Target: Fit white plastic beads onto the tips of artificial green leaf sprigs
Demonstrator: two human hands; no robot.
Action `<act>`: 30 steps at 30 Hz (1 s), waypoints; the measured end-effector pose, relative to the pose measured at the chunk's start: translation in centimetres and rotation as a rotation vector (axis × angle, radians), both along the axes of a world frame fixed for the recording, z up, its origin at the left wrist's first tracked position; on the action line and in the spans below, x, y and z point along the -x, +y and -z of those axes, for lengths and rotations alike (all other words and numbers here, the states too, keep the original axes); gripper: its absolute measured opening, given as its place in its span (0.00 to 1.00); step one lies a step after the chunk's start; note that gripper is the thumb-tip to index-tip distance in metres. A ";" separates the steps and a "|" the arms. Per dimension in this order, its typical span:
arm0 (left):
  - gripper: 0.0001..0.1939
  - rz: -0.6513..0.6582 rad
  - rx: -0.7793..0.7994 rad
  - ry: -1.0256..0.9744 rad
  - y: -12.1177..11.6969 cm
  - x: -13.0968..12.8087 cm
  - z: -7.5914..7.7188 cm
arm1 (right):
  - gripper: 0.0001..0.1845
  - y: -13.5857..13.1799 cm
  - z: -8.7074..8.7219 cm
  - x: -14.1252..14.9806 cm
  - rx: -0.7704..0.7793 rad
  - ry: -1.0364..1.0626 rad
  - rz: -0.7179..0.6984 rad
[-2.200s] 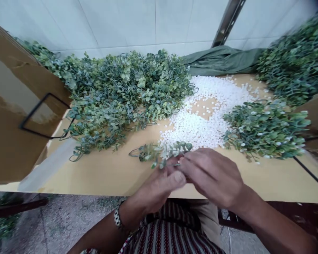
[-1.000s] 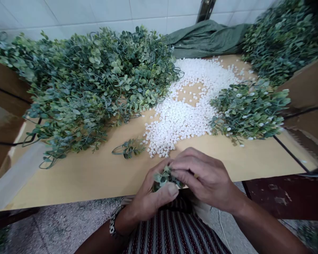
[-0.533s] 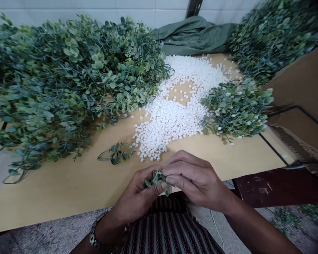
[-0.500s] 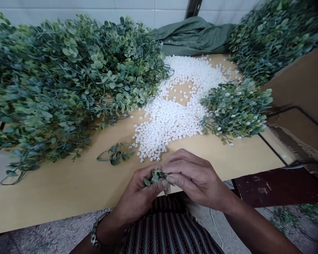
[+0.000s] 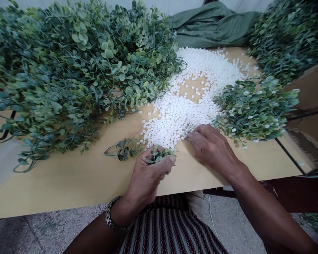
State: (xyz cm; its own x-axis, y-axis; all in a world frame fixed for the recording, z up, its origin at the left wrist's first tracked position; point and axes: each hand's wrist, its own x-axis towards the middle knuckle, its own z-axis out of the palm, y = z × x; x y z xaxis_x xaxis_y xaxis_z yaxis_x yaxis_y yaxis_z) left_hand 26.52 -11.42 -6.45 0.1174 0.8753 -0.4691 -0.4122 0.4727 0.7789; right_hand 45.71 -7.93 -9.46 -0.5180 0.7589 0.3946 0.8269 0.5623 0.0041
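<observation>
A leafy sprig point(image 5: 159, 156) is over the front part of the desk point(image 5: 95, 183), pinched between the thumb and fingers point(image 5: 166, 162) of the left hand point(image 5: 144, 178) alone; half a second ago both hands met at it. The right hand point(image 5: 214, 150) has since moved away to the near edge of the white beads point(image 5: 175, 116), its fingers bunched; whether they pinch a bead, I cannot tell. A looped stem point(image 5: 125, 150) lies left of the beads, as before.

White beads point(image 5: 180, 113), seemingly smooth plastic.
</observation>
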 end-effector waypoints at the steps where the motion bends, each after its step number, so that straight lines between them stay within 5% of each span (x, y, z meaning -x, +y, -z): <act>1: 0.10 -0.011 -0.002 -0.007 0.0 0.0 0.0 | 0.11 -0.1 0.0 -0.1 0.018 0.011 -0.004; 23: 0.10 -0.100 0.048 0.009 -0.3 0.2 -0.2 | 0.11 -1.8 -0.2 -0.1 0.195 0.296 -0.072; 30: 0.09 -0.042 0.061 -0.004 -0.2 -0.1 -0.4 | 0.10 -1.5 0.3 -0.4 0.159 0.117 -0.176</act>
State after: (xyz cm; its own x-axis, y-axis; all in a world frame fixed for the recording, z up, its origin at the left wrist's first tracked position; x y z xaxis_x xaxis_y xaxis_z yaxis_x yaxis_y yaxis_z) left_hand 26.65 -11.57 -6.09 0.0831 0.8491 -0.5217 -0.4353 0.5018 0.7474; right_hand 46.09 -9.39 -9.74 -0.6050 0.7185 0.3430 0.7062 0.6833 -0.1857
